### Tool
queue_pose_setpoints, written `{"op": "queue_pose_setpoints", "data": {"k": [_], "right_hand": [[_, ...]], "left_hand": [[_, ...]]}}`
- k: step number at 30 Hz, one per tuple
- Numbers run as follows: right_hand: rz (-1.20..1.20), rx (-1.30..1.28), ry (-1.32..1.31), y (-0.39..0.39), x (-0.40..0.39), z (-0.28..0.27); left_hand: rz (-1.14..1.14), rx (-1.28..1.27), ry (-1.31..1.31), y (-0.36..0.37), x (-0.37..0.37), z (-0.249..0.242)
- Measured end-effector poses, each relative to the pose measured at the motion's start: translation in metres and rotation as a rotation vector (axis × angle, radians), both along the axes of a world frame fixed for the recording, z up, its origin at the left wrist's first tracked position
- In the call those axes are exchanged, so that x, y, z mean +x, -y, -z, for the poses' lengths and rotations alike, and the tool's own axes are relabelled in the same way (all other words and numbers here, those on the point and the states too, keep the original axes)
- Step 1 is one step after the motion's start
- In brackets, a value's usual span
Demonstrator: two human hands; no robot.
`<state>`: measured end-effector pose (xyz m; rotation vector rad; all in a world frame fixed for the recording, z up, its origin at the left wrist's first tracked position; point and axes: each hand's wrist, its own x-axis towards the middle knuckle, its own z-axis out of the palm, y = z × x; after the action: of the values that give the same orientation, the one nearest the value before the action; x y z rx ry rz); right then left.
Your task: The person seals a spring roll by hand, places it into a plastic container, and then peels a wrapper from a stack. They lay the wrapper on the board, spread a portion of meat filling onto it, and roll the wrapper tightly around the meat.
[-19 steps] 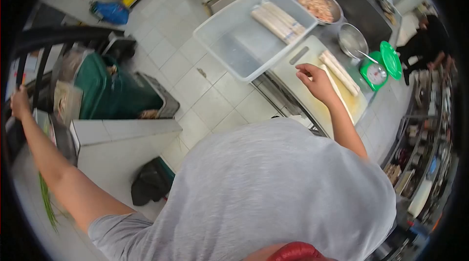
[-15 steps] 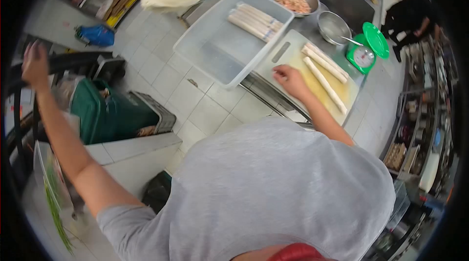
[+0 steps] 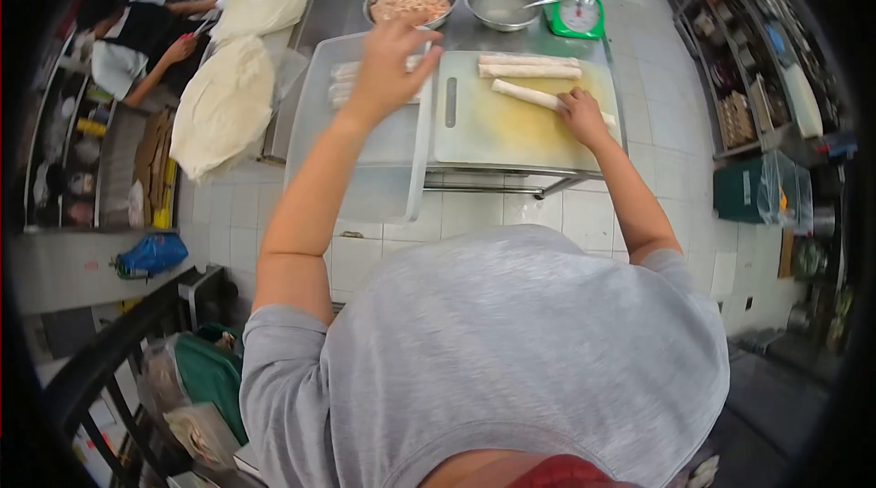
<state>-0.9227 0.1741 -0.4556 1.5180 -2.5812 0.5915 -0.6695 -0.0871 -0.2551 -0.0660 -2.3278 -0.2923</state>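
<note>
My left hand [image 3: 392, 73] is raised over the right side of a clear plastic container [image 3: 370, 191], thumb and fingers apart, with nothing in it. Wrapped white rolls [image 3: 343, 77] lie inside the container, partly hidden by that hand. On the yellow-stained cutting board [image 3: 525, 146], my right hand [image 3: 584, 118] closes its fingers over the right part of a long white roll [image 3: 525, 94]. This roll lies at a slant. Behind it, two more white rolls [image 3: 529, 68] lie side by side along the board's far part.
Beyond the board stand a metal bowl of pinkish filling [image 3: 411, 2], a second metal bowl [image 3: 502, 6] with a spoon, and a green scale [image 3: 577, 9]. Pale round sheets [image 3: 224, 109] are piled at left. Another person [image 3: 137, 41] works there. A black railing [image 3: 119, 351] is at lower left.
The view has turned toward the board. My left hand has come from beside the railing to above the container. My right hand has moved from the board's near left onto the slanted roll.
</note>
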Motion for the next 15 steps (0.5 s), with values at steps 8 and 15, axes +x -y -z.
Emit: {"op": "queue_pose_setpoints", "data": {"k": [8,15], "right_hand": [[-0.054,0.002,0.714,0.013,-0.004,-0.029],[-0.4,-0.236,1.589,0.034,0.0,-0.094]], "left_hand": [[-0.112,1.33,1.239,-0.077,-0.092,0.089],[0.424,2.133,-0.122,-0.083,-0.161,0.07]]}}
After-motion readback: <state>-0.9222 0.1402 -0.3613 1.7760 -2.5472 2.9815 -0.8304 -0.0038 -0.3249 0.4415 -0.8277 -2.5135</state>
